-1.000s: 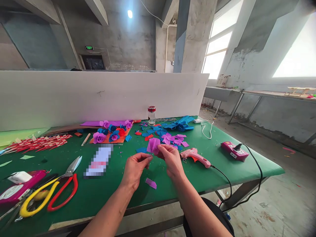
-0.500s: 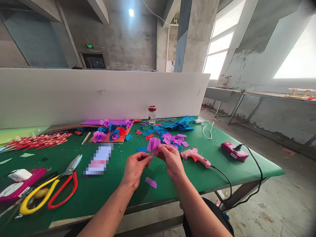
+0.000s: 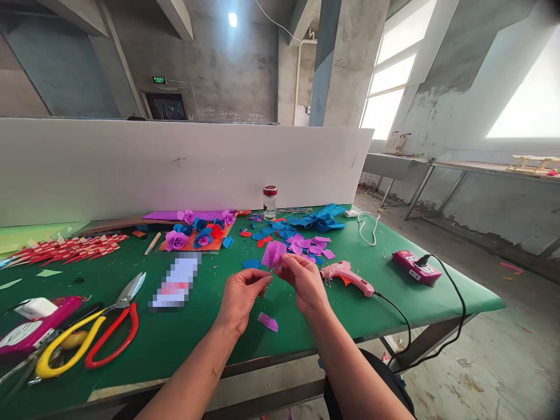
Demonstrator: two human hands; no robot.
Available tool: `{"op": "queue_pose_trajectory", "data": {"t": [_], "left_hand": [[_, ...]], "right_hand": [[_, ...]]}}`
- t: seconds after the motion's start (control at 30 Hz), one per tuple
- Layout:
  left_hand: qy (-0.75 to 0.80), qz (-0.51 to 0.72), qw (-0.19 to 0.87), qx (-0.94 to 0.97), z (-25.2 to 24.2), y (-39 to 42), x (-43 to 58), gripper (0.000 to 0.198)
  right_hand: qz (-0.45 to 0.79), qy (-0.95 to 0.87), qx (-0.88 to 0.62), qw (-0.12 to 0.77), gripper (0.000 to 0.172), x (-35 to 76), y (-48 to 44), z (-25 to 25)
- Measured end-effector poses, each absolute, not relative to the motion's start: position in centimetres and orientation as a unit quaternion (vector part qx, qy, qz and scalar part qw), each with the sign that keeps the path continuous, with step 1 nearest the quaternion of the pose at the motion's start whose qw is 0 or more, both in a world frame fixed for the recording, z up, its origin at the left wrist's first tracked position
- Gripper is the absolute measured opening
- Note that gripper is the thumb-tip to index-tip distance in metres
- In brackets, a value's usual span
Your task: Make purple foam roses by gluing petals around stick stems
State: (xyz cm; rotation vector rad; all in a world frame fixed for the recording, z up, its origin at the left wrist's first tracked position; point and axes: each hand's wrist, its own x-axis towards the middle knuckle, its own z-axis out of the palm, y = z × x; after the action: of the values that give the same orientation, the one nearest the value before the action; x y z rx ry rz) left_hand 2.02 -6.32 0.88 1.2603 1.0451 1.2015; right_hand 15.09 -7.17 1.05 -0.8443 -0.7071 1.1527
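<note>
Between the thumb and fingers of my right hand [image 3: 304, 280] is a purple paper piece [image 3: 274, 255], its edges curved. My left hand [image 3: 245, 294] is closed in a pinch just left of it; anything between those fingertips is too small to make out. On the green table [image 3: 306, 326] below lies a single purple strip [image 3: 268, 322]. Purple petals [image 3: 310, 246] and blue paper pieces [image 3: 284, 227] are scattered behind my hands. A pink glue gun [image 3: 347, 277] rests right of my right hand.
Large scissors [image 3: 126, 297] with red and yellow handles lie at the left, near a power strip [image 3: 37, 326]. Finished paper flowers [image 3: 177, 240] sit at the back left. A lidded jar [image 3: 270, 202] stands at the back. A corded magenta socket box [image 3: 416, 268] is at the right.
The purple piece in my right hand looks more rounded and cupped than before. Both hands are almost where they were.
</note>
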Motion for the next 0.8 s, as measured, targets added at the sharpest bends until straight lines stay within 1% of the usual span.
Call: {"op": "queue_pose_trajectory", "data": {"t": [0.2, 0.63, 0.8], "left_hand": [[0.435, 0.505, 0.527, 0.527, 1.01, -6.4, 2.01, 0.021], [0.438, 0.506, 0.531, 0.519, 0.57, -6.12, 2.06, 0.018], [0.429, 0.509, 0.538, 0.517, 0.36, -6.1, 2.04, 0.017]], "right_hand": [[0.526, -0.313, -0.371, 0.698, 0.021, 15.1, -7.19, 0.99], [0.55, -0.322, -0.353, 0.685, 0.028, 15.01, -7.13, 0.86], [0.566, -0.323, -0.345, 0.676, 0.027, 14.93, -7.22, 1.0]]}}
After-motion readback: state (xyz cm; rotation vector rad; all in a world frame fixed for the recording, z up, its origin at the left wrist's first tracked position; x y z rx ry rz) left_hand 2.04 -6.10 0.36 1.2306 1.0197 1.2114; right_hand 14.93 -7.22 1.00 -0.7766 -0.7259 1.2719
